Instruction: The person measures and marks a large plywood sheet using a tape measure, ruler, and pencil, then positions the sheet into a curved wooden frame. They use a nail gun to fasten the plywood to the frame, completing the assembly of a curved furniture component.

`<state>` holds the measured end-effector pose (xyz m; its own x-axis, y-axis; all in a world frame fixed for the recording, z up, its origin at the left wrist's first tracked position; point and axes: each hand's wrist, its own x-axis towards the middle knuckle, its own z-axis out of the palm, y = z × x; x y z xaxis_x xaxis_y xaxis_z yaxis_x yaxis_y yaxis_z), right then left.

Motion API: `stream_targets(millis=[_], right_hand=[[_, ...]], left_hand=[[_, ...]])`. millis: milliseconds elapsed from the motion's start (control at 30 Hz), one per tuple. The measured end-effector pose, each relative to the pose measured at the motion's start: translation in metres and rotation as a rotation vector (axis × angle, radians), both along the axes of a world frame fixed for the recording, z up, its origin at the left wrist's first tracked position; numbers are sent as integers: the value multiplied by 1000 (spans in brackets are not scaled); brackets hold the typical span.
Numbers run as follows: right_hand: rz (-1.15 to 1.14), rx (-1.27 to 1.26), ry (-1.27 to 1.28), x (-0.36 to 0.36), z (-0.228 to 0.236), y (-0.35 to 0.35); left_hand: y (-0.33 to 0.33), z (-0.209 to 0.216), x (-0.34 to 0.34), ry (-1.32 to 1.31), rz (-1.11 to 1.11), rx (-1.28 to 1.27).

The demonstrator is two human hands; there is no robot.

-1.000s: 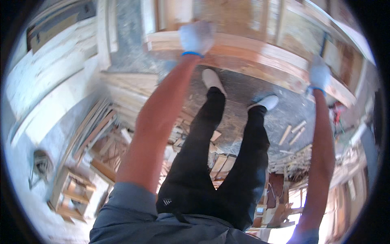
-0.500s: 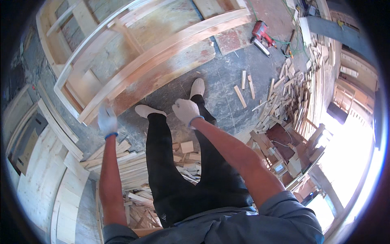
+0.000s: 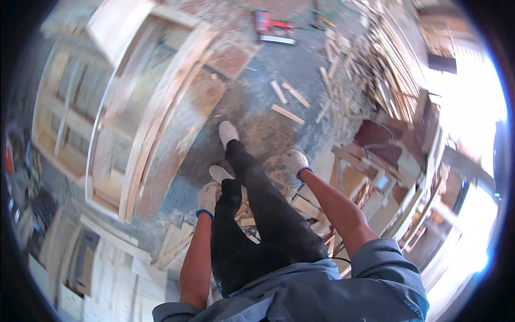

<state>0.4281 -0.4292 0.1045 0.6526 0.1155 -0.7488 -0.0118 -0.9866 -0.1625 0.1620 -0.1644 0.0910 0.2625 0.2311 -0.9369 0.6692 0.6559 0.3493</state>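
Note:
My left hand (image 3: 207,197), in a white knit glove with a blue cuff, hangs beside my left knee. Its fingers are smeared by motion and I see no object in it. My right hand (image 3: 295,161), gloved the same way, is out to the right of my legs, fingers curled in, with nothing showing in them. To the left of my feet stands a large pale wooden frame (image 3: 152,110) with a bowed edge and crosspieces. Neither hand touches it. A stained board (image 3: 186,115) lies along its near side.
A red nail gun (image 3: 264,24) with a hose lies on the floor ahead. Loose wood strips (image 3: 288,114) and a heap of offcuts (image 3: 343,80) are scattered to the right. Pale planks (image 3: 110,268) are stacked at the lower left. A box of scrap wood (image 3: 351,182) stands at the right.
My view and body have turned right, so the frame and nail gun sit further left. My left hand has come away from the frame's corner to beside my leg. My right hand has swung outward.

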Motion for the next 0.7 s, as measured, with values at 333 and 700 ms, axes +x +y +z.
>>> stream_targets(millis=[333, 700], right_hand=[[-444, -82, -21, -127, 76, -141], [-757, -6, -539, -150, 211, -253]], left_hand=[[38, -12, 22, -144, -350, 13], [73, -47, -125, 371, -648, 13]])
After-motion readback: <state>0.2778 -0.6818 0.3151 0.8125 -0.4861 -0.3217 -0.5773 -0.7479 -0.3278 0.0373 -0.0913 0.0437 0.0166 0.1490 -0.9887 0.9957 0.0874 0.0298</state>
